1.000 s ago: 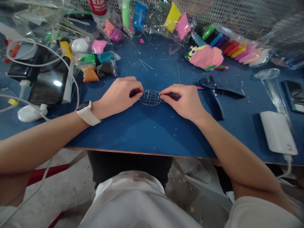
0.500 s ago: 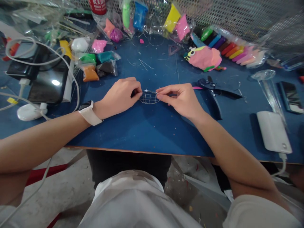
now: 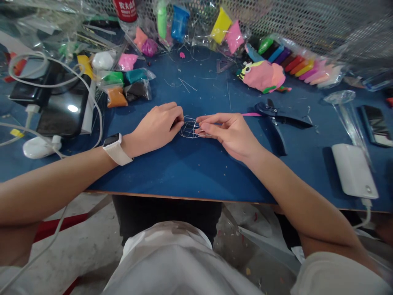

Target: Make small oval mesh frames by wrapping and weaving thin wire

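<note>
Between my hands, just above the blue table, is a small rounded wire frame (image 3: pixel 189 128) with thin crossing wires. My left hand (image 3: pixel 161 126), a watch on its wrist, pinches the frame's left end between thumb and curled fingers. The thumb and fingers of my right hand (image 3: pixel 231 133) close on its right side and cover that end. Right of my right hand lie dark-handled pliers (image 3: pixel 274 119), with a pink strip (image 3: pixel 251 114) beside them. Beyond my hands, loose wire pieces (image 3: pixel 186 84) are scattered on the table.
A pink clay figure (image 3: pixel 263 76) sits at the back right, near a row of coloured clay packs (image 3: pixel 291 61). More clay bags (image 3: pixel 116 95) lie at the left, beside black power banks (image 3: pixel 63 104) and a white cable (image 3: pixel 97 106). A white power bank (image 3: pixel 353 170) lies at the right.
My right hand has shifted slightly left and turned over the wire frame's right side, covering more of it. The frame now looks tilted. My left hand has hardly moved.
</note>
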Available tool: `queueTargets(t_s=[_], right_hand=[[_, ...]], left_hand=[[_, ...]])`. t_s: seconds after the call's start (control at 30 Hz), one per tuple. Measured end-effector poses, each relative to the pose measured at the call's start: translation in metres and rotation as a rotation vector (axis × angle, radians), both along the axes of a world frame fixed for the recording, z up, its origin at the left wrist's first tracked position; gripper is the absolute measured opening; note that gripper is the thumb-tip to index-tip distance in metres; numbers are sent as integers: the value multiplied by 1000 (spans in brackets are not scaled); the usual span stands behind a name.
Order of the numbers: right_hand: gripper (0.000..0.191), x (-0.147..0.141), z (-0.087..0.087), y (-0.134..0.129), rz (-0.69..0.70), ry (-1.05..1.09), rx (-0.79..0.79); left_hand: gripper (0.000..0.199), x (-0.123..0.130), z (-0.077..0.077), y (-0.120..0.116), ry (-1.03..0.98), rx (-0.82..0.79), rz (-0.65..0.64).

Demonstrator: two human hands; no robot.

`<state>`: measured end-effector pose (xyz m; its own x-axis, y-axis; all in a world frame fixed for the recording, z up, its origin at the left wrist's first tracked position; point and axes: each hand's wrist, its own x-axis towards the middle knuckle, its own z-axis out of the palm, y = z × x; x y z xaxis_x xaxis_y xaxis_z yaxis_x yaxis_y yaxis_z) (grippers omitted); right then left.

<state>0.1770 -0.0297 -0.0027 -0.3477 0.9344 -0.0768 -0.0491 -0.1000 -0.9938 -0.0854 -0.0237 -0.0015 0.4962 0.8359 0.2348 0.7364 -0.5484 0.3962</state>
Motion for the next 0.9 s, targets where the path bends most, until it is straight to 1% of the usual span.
queueTargets(t_s=[0.1,0.27,0.4,0.5,0.6,0.67,0.73,0.8,0.83,0.9], right_hand=[[35,-1,-2,2,4,11,59],[29,4,2,3,56,-99,241],[22,7,5,0,37,-144,411],[19,9,2,0,9,-160,520],[17,12,-1,3,-55,-247,691],[13,14,-1,6,-136,-366,846],[8,16,1,6,-221,-475,960],[6,17,3,5,-275,-522,1002],[7,17,4,4,-283,-525,995],[12,16,5,2,-258,-497,918]], left_hand=[[13,0,1,0,-34,-12,2],[9,-2,4,-1,-128,-28,15],[10,-2,5,-2,-220,-19,-3],[11,-2,7,-2,-281,30,-18],[12,-2,8,-3,-326,102,-31],[12,-2,8,-4,-340,136,-34],[12,-2,9,-5,-347,132,-34],[11,-2,10,-6,-360,94,-46],[11,-2,10,-6,-369,65,-57],[12,-2,11,-7,-390,-21,-85]])
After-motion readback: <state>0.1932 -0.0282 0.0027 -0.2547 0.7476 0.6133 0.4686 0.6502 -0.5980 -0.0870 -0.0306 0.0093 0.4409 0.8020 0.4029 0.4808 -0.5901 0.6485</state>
